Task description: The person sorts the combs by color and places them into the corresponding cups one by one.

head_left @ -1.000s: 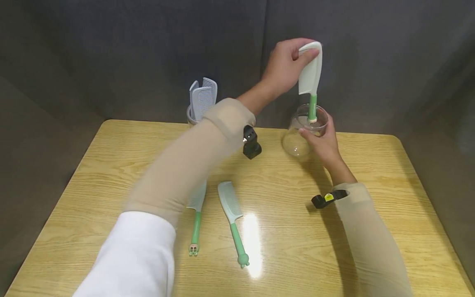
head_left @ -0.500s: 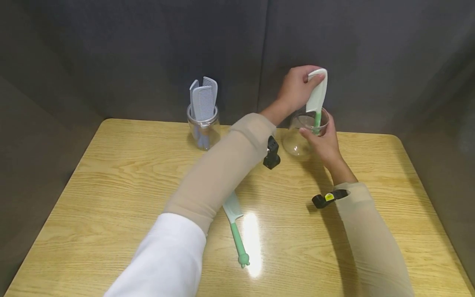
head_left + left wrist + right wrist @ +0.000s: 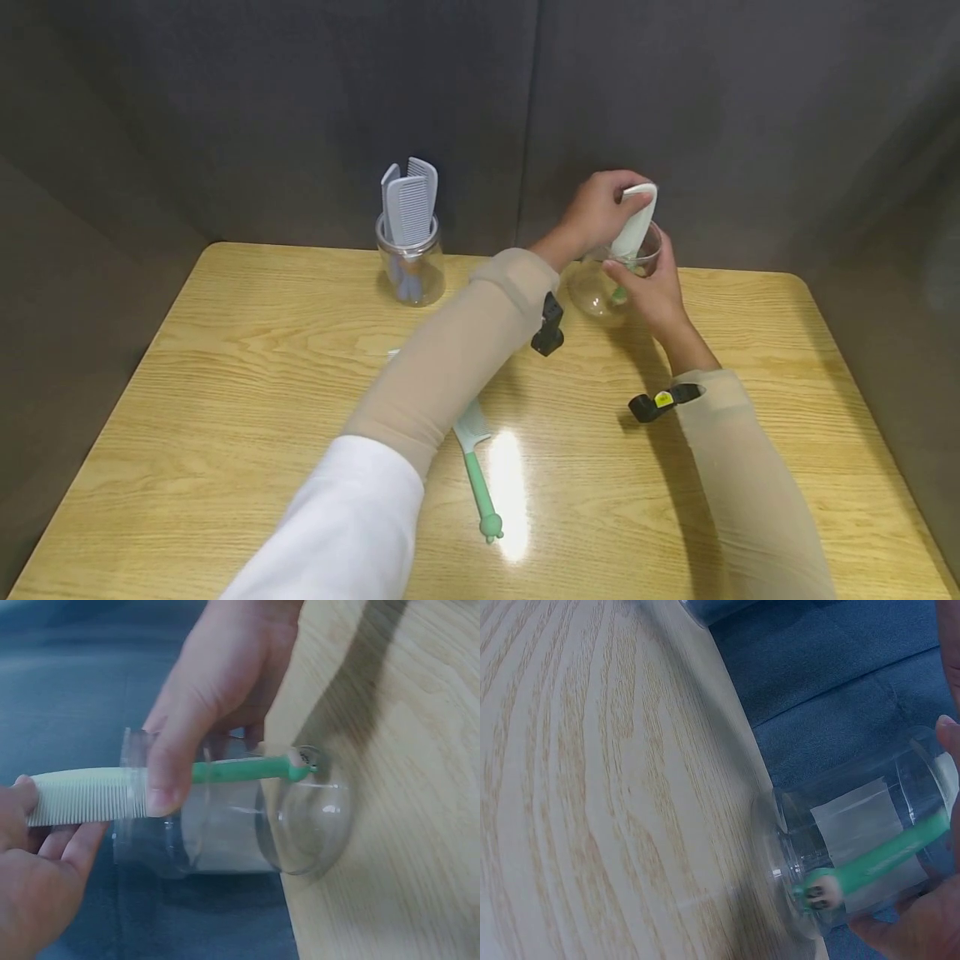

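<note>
Left hand (image 3: 596, 212) pinching comb (image 3: 633, 223), right hand (image 3: 651, 287) curled round jar (image 3: 611, 279): keep jar steady on counter (image 3: 675, 500), lower comb straight, then let go.

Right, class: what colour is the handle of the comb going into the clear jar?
Green handle, pale comb teeth; clearest in the left wrist view.

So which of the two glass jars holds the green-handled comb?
The right jar, gripped by the right hand. The left hand holds the pale green-handled comb standing in it. The left jar holds only grey combs.
</note>
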